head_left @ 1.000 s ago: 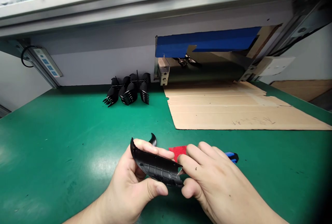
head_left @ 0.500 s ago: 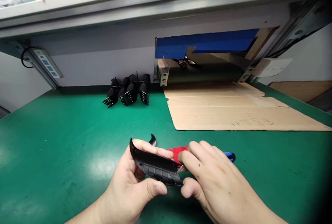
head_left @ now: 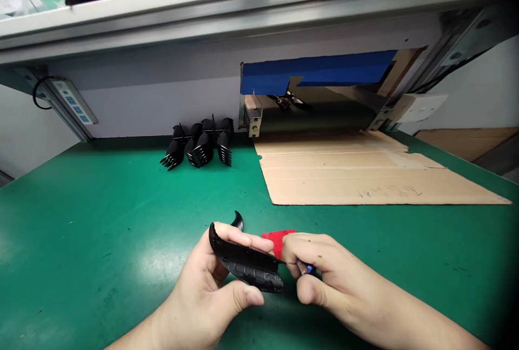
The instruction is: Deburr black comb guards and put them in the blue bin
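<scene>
My left hand [head_left: 221, 285] is closed around a curved black plastic shell [head_left: 251, 269]. The shell's ribbed hollow side faces me, and its pointed end rises at the left. Behind those fingers a black hooked tip [head_left: 238, 220] shows; whether it belongs to the same piece I cannot tell. My right hand [head_left: 320, 271] is wrapped around a small blue-handled knife [head_left: 306, 268], most of it hidden in the fist. That hand is close to the shell's right end. A red patch of material [head_left: 278, 239] lies just behind the two hands, partly covered by them.
Several black clawed plastic pieces [head_left: 200, 142] stand at the back of the green table [head_left: 101, 231]. A flat cardboard sheet [head_left: 344, 174] lies at the right, before an opening with a blue flap [head_left: 320, 69]. A power strip [head_left: 75, 102] is fixed at the left, under a metal-edged shelf [head_left: 243, 9].
My right hand has drawn back to the right from the shell's end and turned, so the knife's handle no longer sticks out behind it. My left hand still holds the shell, almost unmoved.
</scene>
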The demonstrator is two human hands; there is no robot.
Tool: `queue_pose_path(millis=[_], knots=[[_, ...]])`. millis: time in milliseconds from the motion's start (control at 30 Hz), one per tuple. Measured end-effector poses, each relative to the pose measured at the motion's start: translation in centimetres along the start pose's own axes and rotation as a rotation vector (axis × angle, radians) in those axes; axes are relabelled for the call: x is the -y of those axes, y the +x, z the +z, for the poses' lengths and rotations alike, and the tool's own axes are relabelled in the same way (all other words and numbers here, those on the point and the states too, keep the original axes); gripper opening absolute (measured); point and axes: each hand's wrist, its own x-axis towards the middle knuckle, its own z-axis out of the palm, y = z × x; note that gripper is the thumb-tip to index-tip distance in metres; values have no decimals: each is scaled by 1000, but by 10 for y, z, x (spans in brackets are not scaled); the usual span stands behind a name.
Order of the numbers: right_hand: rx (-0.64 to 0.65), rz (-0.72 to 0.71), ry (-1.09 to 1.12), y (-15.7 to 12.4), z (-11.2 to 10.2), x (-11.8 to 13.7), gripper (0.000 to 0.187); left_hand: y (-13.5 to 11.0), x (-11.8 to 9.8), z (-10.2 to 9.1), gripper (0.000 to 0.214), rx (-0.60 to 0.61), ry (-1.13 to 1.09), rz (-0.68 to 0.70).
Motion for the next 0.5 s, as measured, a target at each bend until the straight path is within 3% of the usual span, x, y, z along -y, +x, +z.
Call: queue_pose_path(millis=[167,233,333,400,500], knots=[[-185,30,-122,1,1,-4,39,7,-1,-9,43,-134,-53,-54],[-233,39,-208,1,1,-6,26,12,-6,-13,39,-265,-145,-55],[-254,52,-298,1,0,-13,24,23,-17,-19,23,-482,-207,-66],[-261,58,-341,2,-1,-20,28,29,-22,-25,12,-530,25,-111],[-289,52,-408,6,0,-26,33,32,-22,-34,8,-407,737,-225]])
